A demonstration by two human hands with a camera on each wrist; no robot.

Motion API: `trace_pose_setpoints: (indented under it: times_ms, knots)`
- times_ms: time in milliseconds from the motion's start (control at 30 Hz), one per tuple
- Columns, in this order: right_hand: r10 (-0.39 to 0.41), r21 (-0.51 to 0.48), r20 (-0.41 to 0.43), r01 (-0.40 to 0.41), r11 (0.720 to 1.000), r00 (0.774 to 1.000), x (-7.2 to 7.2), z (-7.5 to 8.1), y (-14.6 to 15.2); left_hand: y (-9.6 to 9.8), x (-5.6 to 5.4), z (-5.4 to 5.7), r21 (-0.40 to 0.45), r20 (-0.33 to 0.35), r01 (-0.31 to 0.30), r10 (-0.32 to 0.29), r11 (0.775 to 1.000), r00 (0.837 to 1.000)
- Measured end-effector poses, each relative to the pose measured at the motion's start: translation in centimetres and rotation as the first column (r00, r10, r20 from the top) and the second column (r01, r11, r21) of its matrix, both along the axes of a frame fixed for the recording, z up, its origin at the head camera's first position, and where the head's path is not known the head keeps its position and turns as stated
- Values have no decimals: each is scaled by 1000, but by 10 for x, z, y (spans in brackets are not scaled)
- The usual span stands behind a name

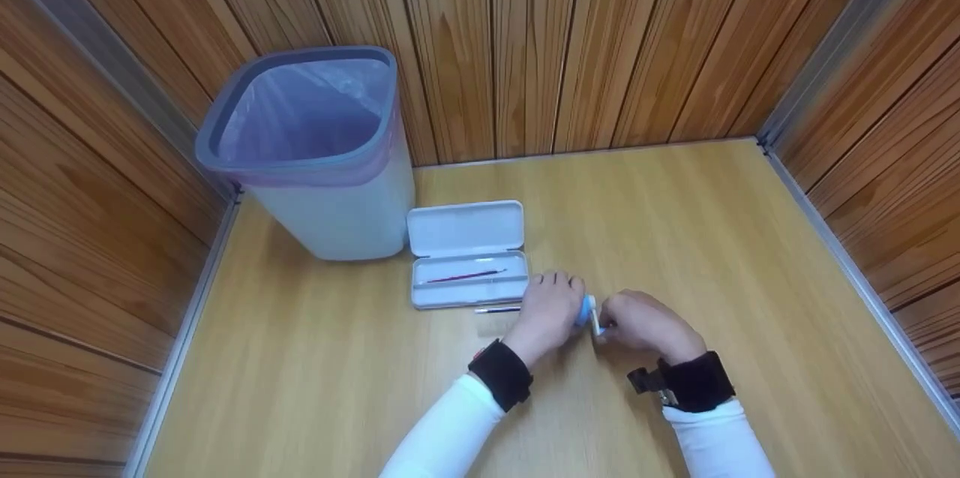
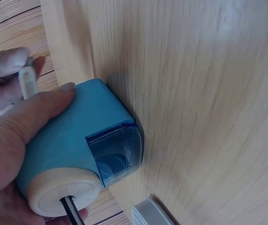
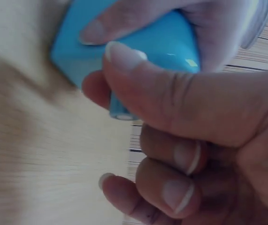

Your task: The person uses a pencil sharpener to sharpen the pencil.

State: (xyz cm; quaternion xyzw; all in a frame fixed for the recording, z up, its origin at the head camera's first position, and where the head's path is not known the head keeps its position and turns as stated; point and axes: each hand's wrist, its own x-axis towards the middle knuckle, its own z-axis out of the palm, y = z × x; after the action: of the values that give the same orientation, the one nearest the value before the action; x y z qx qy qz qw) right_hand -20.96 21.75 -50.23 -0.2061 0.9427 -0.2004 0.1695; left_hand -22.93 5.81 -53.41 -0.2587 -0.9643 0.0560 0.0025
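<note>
My left hand [image 1: 551, 309] grips a blue crank pencil sharpener [image 2: 72, 126] against the table, its thumb along the body. A dark striped pencil [image 2: 72, 211] sticks into the round cream front of the sharpener; in the head view the pencil's far end shows left of the hand. On the sharpener's other side my right hand [image 1: 645, 322] pinches the blue knob [image 3: 119, 111] of the crank between thumb and forefinger. The white crank arm [image 2: 28, 82] shows between the two hands. A clear blue shavings drawer [image 2: 117, 154] forms part of the sharpener's body.
An open white pencil case [image 1: 466, 229] lies left of the hands, with a dark red slender pencil [image 1: 465, 276] in its tray. Behind it at the left stands a bin [image 1: 330, 215] with a liner. Wood-panelled walls [image 1: 525, 43] enclose the table [image 1: 315, 358] on three sides.
</note>
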Motion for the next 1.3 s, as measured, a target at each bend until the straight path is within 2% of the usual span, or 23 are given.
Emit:
trace_pose_setpoints:
  times_ms: [233, 467, 633, 800, 1033, 1200, 1300]
  knots:
    - [8, -6, -51, -8, 1000, 999, 0, 17, 3, 1, 0, 1, -11, 44, 3, -2, 1000, 999]
    - [16, -29, -128, -20, 999, 992, -2, 23, 6, 0, -1, 2, -14, 40, 20, -20, 1000, 999]
    - [21, -11, -227, -24, 1000, 974, -6, 27, 4, -1, -1, 2, 1, 32, 41, -41, 999, 999]
    - [40, -24, -290, -48, 999, 956, -14, 28, 5, -4, -4, 2, 27, 36, 65, -66, 997, 997]
    - [-8, -83, -297, -18, 996, 955, -29, 24, 8, -6, -5, -1, 38, -11, 83, -82, 996, 997]
    - [-26, -71, -264, 8, 997, 964, -36, 23, 6, -6, -5, -1, 55, 27, 87, -88, 995, 996]
    - [-28, -58, -262, 13, 998, 965, -41, 21, 5, -7, -5, -1, 71, 27, 90, -92, 993, 995]
